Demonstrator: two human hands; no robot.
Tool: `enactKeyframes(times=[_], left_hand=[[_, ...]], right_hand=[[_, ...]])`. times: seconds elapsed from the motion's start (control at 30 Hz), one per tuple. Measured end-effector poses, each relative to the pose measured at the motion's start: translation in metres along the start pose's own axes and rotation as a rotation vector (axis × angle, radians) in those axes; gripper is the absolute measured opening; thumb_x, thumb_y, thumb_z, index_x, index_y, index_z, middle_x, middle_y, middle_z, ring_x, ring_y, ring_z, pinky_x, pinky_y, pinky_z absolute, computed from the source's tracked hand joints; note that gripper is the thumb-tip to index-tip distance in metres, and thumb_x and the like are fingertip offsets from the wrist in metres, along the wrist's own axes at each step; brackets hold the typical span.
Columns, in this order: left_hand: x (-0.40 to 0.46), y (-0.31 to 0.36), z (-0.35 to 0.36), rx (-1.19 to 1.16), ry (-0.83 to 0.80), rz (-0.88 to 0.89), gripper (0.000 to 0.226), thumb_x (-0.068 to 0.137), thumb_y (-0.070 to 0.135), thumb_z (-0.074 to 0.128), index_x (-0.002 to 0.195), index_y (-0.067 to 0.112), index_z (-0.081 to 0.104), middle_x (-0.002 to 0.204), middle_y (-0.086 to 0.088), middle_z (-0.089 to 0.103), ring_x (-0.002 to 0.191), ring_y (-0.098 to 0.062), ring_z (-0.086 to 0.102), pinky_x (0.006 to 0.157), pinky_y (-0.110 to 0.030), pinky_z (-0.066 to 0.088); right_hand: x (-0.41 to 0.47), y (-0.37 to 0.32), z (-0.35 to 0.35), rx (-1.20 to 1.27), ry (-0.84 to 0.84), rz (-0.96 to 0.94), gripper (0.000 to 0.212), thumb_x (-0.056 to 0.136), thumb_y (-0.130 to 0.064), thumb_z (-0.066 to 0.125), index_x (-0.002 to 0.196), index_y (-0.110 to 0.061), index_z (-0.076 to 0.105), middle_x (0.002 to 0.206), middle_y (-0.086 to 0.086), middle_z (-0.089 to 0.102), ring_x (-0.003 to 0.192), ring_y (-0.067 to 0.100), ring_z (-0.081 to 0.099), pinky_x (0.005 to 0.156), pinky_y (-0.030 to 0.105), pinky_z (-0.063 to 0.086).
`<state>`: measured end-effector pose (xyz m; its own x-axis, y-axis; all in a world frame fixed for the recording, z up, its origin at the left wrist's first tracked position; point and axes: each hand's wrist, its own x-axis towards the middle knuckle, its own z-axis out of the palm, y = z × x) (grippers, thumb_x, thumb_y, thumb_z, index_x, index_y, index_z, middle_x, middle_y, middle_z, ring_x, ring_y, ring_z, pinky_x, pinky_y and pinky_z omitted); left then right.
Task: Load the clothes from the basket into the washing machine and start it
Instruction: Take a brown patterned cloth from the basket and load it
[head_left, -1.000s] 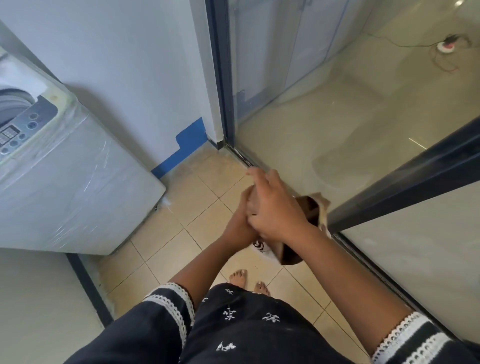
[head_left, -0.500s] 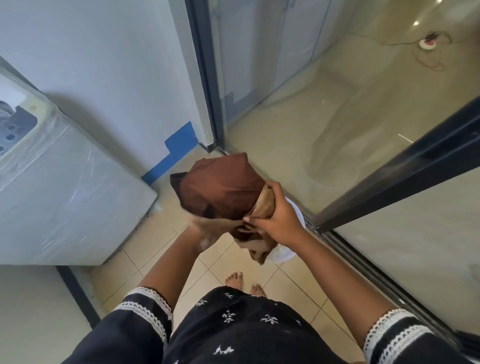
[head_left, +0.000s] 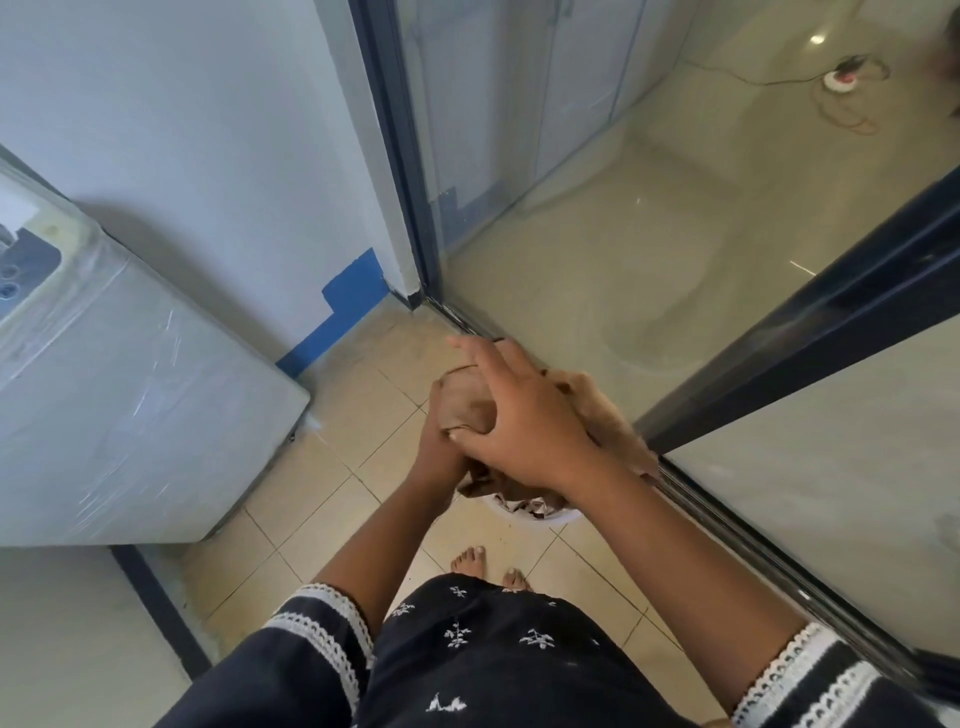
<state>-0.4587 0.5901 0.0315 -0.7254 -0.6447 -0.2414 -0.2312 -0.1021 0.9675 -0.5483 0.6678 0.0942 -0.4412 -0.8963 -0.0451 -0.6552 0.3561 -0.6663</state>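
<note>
The person stood barefoot on the beige tiled floor (head_left: 260, 499), both arms stretched out in front, holding a bundled brown cloth garment (head_left: 465, 402) between the two hands. The right hand (head_left: 519, 421) lay over the top of the bundle, its fingers fairly straight and spread, the thumb tucked against the near side of the cloth; its grip was more a flat press than a clutch. The left hand (head_left: 439, 452) sat beneath and to the left, mostly hidden by the cloth and the other hand, so I could not tell whether its grip was curled or flat, only that it touched the bundle from below. A paler brown fold of the same bundle trailed to the right, behind the right wrist.

Directly under the hands a round white laundry basket (head_left: 558, 518) rested on the floor, close to the metal track of the dark-framed glass sliding door (head_left: 779, 332). Only a thin arc of its rim showed, and inside it a patch of more cloth, brown with some white, though the pieces could not be told apart.

The white top-loading washing machine (head_left: 119, 395), wrapped in clear plastic film, stood at the left edge of the floor against the wall, well apart from the garment; its drum opening was out of view.
</note>
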Motion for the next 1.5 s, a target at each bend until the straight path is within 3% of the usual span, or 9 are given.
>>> enactKeyframes(times=[0.13, 0.27, 0.53, 0.73, 0.83, 1.1, 1.23, 1.37, 1.5], left_hand=[[-0.009, -0.01, -0.02, -0.351, 0.25, -0.414, 0.027, 0.104, 0.005, 0.038, 0.125, 0.005, 0.054, 0.118, -0.013, 0.063, 0.106, -0.034, 0.057, 0.056, -0.017, 0.053], [-0.012, -0.01, -0.037, -0.456, 0.293, -0.454, 0.018, 0.101, -0.003, 0.042, 0.103, 0.008, 0.057, 0.076, 0.0, 0.071, 0.079, -0.02, 0.055, 0.045, -0.021, 0.052], [-0.009, -0.02, -0.026, -0.334, 0.156, -0.578, 0.013, 0.099, 0.007, 0.051, 0.109, 0.006, 0.058, 0.102, -0.014, 0.064, 0.086, -0.022, 0.061, 0.062, -0.031, 0.058], [-0.008, -0.046, -0.03, 0.603, 0.041, -0.029, 0.131, 0.061, 0.023, 0.094, 0.155, 0.032, 0.003, 0.164, -0.005, 0.003, 0.15, -0.024, 0.009, 0.116, -0.036, 0.018], [-0.019, -0.045, -0.007, 0.621, -0.269, 0.209, 0.126, 0.061, 0.029, 0.092, 0.152, 0.04, 0.005, 0.162, -0.004, 0.007, 0.148, -0.024, 0.016, 0.116, -0.035, 0.027], [-0.001, -0.057, -0.04, -0.254, 0.189, -0.119, 0.022, 0.084, 0.021, 0.054, 0.101, 0.015, 0.068, 0.088, -0.007, 0.068, 0.084, -0.027, 0.064, 0.076, -0.038, 0.054], [-0.006, -0.045, -0.033, -0.742, 0.292, -0.119, 0.063, 0.078, 0.049, 0.072, 0.128, 0.015, 0.056, 0.108, -0.003, 0.071, 0.096, -0.017, 0.069, 0.081, -0.033, 0.06], [-0.016, -0.03, -0.004, -0.706, 0.287, -0.317, 0.041, 0.107, 0.037, 0.028, 0.128, 0.013, 0.054, 0.111, -0.005, 0.069, 0.097, -0.018, 0.067, 0.075, -0.031, 0.056], [-0.035, -0.021, 0.007, -0.391, 0.038, -0.558, 0.039, 0.102, 0.027, 0.046, 0.123, -0.004, 0.053, 0.12, -0.036, 0.059, 0.066, -0.013, 0.068, 0.058, -0.027, 0.056]], right_hand=[[-0.012, 0.028, -0.01, 0.286, 0.026, 0.008, 0.097, 0.068, -0.054, 0.083, 0.146, -0.049, 0.025, 0.146, -0.014, 0.033, 0.134, 0.01, 0.039, 0.109, 0.04, 0.042], [-0.031, 0.07, 0.007, 0.208, -0.009, 0.15, 0.124, 0.051, -0.066, 0.087, 0.15, -0.049, 0.015, 0.155, -0.016, 0.028, 0.142, 0.011, 0.03, 0.113, 0.048, 0.036], [-0.04, 0.065, 0.032, 0.44, 0.078, 0.331, 0.076, 0.075, -0.022, 0.084, 0.13, -0.046, 0.037, 0.1, -0.032, 0.056, 0.09, -0.017, 0.056, 0.082, 0.008, 0.046], [-0.024, 0.073, 0.005, -0.3, -0.168, 0.439, 0.072, 0.077, -0.025, 0.065, 0.141, -0.021, 0.034, 0.103, 0.005, 0.065, 0.087, 0.029, 0.063, 0.072, 0.037, 0.053], [-0.015, 0.056, -0.004, -0.345, -0.293, 0.292, 0.084, 0.073, -0.034, 0.068, 0.145, -0.026, 0.026, 0.104, 0.008, 0.065, 0.079, 0.028, 0.059, 0.068, 0.037, 0.054], [-0.028, 0.06, -0.037, 0.483, -0.067, 0.193, 0.088, 0.068, -0.043, 0.088, 0.141, -0.039, 0.04, 0.14, -0.01, 0.049, 0.132, 0.001, 0.043, 0.107, 0.025, 0.035], [-0.046, 0.077, -0.02, 0.663, -0.199, 0.264, 0.118, 0.053, -0.044, 0.095, 0.147, -0.049, 0.024, 0.144, -0.017, 0.044, 0.131, 0.002, 0.048, 0.112, 0.033, 0.04], [-0.044, 0.064, -0.004, 0.743, -0.081, 0.302, 0.11, 0.055, -0.034, 0.096, 0.142, -0.048, 0.03, 0.133, -0.014, 0.054, 0.121, 0.01, 0.059, 0.102, 0.039, 0.051], [-0.032, 0.061, -0.011, 0.513, 0.094, 0.345, 0.084, 0.067, -0.015, 0.083, 0.136, -0.034, 0.038, 0.117, -0.002, 0.06, 0.105, 0.023, 0.063, 0.086, 0.037, 0.055]])
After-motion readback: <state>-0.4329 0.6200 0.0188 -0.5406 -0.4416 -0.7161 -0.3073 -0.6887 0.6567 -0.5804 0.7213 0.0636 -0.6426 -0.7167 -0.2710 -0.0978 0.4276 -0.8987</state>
